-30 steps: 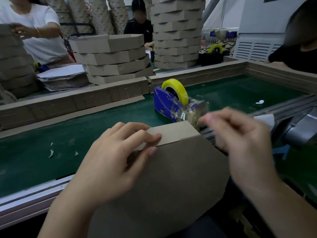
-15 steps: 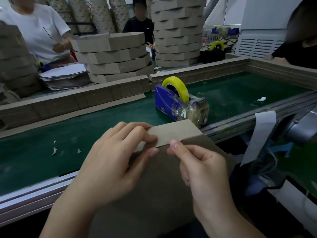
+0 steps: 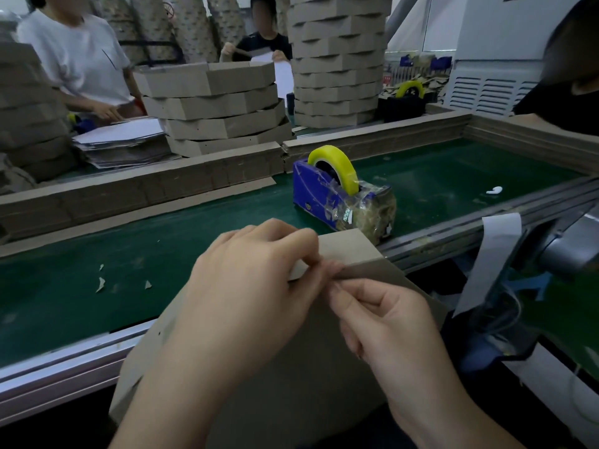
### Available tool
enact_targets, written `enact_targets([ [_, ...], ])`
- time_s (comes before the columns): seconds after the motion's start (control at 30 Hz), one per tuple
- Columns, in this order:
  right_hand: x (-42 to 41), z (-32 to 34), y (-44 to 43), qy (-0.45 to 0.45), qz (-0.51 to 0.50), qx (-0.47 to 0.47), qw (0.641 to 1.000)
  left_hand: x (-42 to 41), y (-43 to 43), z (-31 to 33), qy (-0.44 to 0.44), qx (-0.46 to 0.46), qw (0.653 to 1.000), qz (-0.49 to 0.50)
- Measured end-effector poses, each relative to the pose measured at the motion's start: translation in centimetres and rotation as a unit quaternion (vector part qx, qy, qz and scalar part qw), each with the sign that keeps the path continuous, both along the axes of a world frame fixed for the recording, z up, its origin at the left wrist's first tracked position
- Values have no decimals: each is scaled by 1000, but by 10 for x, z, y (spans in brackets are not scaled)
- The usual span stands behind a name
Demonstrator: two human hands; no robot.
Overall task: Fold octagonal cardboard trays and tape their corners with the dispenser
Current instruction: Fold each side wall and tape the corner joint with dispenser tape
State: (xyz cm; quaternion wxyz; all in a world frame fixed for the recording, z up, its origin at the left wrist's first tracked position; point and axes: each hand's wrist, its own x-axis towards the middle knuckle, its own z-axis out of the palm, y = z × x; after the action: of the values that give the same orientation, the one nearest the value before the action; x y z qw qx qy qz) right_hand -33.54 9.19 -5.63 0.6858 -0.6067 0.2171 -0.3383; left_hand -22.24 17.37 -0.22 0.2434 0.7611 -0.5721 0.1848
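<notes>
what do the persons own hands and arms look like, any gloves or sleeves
Left hand and right hand are bare: no gloves, rings, watch or bracelet. Nails look short and plain. The forearms are bare too, with no sleeve in view.

Two hands (image 3: 246, 286) (image 3: 389, 325), one tray (image 3: 308, 367), two tape dispensers (image 3: 340, 196) (image 3: 405, 102), three tray stacks (image 3: 214, 105) (image 3: 337, 59) (image 3: 26, 108), three other people (image 3: 81, 53) (image 3: 262, 43) (image 3: 567, 102).

left hand (image 3: 252, 286): fingers curled, pinching tray (image 3: 317, 393) corner | right hand (image 3: 389, 322): thumb and forefinger pinching same corner, fingertips meeting
</notes>
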Motion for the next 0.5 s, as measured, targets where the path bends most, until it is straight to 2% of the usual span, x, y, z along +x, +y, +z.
enact_targets([
  [0.27,-14,19,-22,129,65,37,989,0,-5,-8,-42,-8,999,-21],
  [0.37,-15,16,-28,215,98,36,971,2,-7,-8,-66,-14,998,-9],
  [0.43,-20,8,-30,201,45,-26,978,3,-7,-9,-72,-5,997,-11],
  [0.47,-22,7,-32,140,-24,-106,984,3,-7,-9,-77,-2,997,-15],
  [0.5,-24,9,-36,66,-106,-217,968,3,-6,-9,-79,5,997,-17],
])
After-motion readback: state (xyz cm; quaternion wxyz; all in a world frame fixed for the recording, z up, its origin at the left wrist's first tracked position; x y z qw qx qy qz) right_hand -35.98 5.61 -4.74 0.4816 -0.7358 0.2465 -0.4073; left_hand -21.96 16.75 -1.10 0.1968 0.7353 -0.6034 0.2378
